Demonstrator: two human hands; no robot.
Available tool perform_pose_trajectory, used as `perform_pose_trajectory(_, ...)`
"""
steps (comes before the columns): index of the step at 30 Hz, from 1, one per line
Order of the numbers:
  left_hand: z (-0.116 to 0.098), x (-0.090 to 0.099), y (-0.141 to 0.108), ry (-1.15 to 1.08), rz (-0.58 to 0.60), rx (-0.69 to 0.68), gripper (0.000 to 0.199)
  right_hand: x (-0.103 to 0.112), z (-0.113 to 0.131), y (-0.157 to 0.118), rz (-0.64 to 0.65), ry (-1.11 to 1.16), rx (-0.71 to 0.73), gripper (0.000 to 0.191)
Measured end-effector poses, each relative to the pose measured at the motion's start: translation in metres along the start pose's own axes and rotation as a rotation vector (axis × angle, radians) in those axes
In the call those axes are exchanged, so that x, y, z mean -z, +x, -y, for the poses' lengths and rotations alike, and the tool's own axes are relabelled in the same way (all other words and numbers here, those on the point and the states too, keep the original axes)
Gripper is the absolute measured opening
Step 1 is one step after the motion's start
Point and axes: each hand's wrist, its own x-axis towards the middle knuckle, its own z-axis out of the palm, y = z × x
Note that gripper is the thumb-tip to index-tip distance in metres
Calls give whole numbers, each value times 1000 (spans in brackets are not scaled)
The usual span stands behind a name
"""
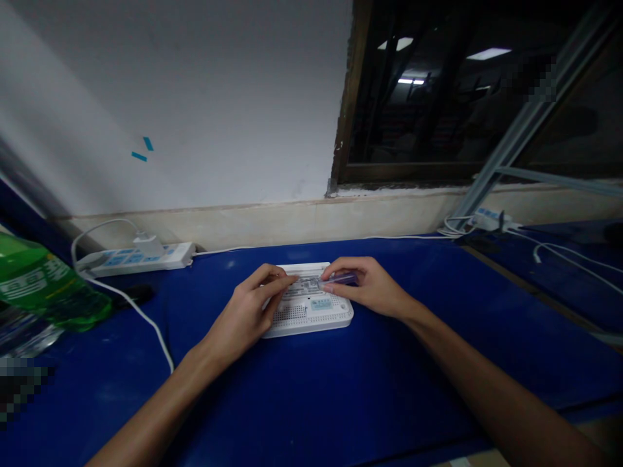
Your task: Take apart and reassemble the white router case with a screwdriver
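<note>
A flat white plastic box (316, 319), vented and labelled like a router turned underside up, lies on the blue table. My right hand (374, 285) grips a screwdriver by its clear purplish handle (343, 279), held almost level over the box. The thin shaft points left, toward my left hand (256, 299). Thumb and fingertips of that left hand are pinched together at the shaft's tip, above the label. Whether they hold the tip itself or some small part there is too small to tell. The left hand's lower edge is over the box's left side.
A white power strip (146, 257) with a plugged-in adapter (148, 242) sits at the back left, its white cable (141, 312) running forward. A green bottle (43, 279) lies at the left edge. Another power strip (489, 220) and cables are at the back right, near a metal post (506, 143).
</note>
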Motion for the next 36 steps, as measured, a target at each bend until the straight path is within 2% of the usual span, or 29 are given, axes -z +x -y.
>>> perform_pose_trajectory(6,-3,4,3,-45,-95,18,28,2,2,1,-88,-66,18,20)
perform_pose_trajectory(11,-8,2,1,-199,-100,130,34,-7,5,-1,-12,-78,51,20)
perform_pose_trajectory(14,-10,0,1,-270,-91,203,38,-11,6,-2,-11,-99,68,20)
perform_pose_trajectory(21,-4,2,2,-235,-134,218,34,9,0,-1,-83,-71,24,22)
perform_pose_trajectory(25,-5,0,2,-275,-130,231,35,6,1,0,-66,-49,31,20)
perform_pose_trajectory(31,-19,-4,4,-547,-53,328,36,-16,6,-2,4,-100,177,17)
perform_pose_trajectory(36,-24,-10,5,-714,-79,430,42,-27,9,-5,9,-221,325,16)
